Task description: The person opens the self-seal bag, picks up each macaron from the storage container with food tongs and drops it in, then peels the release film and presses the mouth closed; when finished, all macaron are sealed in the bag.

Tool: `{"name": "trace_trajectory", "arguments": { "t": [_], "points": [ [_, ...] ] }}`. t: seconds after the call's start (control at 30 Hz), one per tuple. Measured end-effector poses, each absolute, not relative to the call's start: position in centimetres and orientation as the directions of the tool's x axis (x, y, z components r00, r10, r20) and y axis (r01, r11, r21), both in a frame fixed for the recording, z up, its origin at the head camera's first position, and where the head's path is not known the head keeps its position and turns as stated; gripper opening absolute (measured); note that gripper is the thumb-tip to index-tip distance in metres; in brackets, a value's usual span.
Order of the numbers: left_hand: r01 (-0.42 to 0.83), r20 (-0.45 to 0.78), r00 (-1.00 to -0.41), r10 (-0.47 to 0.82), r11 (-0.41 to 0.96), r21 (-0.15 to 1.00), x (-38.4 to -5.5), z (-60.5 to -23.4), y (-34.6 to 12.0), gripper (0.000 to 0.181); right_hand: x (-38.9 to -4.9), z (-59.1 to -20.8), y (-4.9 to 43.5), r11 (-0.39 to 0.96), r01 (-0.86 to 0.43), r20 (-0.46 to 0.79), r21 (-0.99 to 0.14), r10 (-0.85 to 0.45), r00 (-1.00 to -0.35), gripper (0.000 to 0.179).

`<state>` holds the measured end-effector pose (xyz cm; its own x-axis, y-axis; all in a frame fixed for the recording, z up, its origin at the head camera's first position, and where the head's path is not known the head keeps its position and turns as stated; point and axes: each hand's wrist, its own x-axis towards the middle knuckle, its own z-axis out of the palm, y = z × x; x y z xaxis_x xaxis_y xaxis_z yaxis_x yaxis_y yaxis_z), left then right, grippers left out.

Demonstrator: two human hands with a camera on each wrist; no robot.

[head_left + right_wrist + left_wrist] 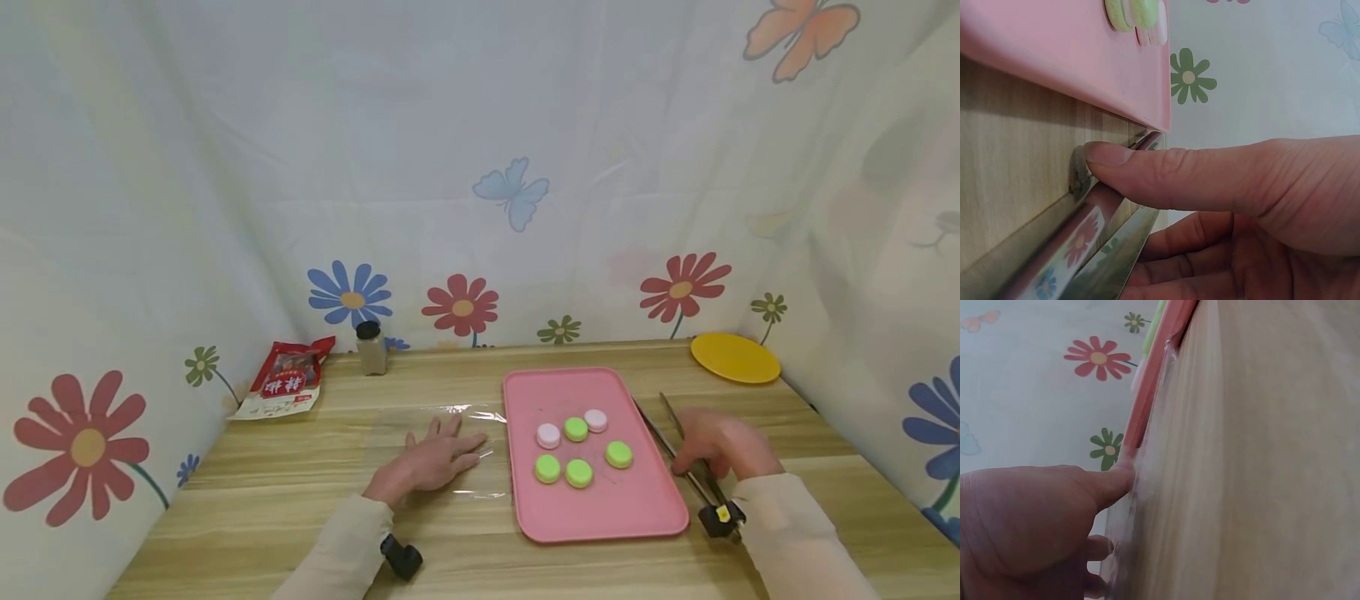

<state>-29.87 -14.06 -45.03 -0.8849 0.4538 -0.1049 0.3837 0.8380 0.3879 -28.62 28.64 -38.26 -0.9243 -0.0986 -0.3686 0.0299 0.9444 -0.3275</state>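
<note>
My left hand (431,462) lies with spread fingers on a clear plastic bag (476,483) to the left of the pink tray (600,517). Several green macarons (579,473) and two pale pink macarons (548,435) sit on that tray. At the tray's right side, my right hand (723,442) holds a pair of metal tongs (701,483), their two arms apart and nothing between the tips. In the right wrist view the thumb (1166,175) presses one arm of the tongs, and curled fingers (1191,262) lie along the other.
A red and white food packet (288,379) and a jar with a black lid (372,348) stand at the back left. The yellow plate (735,357) is at the back right corner. Flowered cloth (525,283) walls in the wooden table (442,567) behind and at both sides.
</note>
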Motion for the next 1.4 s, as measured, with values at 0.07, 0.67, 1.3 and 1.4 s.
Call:
{"name": "trace_trajectory", "arguments": {
  "t": [0.07,0.67,1.3,1.4],
  "points": [
    [0.376,-0.106,-0.887,0.449,0.838,0.396,-29.87,-45.10,-14.03,0.045,-28.53,-38.28,28.63,0.944,0.024,-0.364,-0.330,-0.103,-0.926,0.046],
    [0.398,0.067,-0.899,0.432,0.743,0.538,-30.22,-45.56,-14.62,0.046,-28.57,-38.28,28.65,0.937,0.023,-0.373,-0.347,-0.116,-0.920,0.045],
    [0.467,0.230,-0.884,0.407,0.755,0.460,-30.32,-45.58,-14.56,0.043,-28.84,-38.39,29.02,0.940,0.022,-0.384,-0.340,-0.117,-0.916,0.051],
    [0.475,0.246,-0.880,0.406,0.758,0.447,-30.25,-45.49,-14.48,0.042,-28.84,-38.44,29.05,0.939,0.023,-0.385,-0.344,-0.118,-0.915,0.052]
  ]
}}
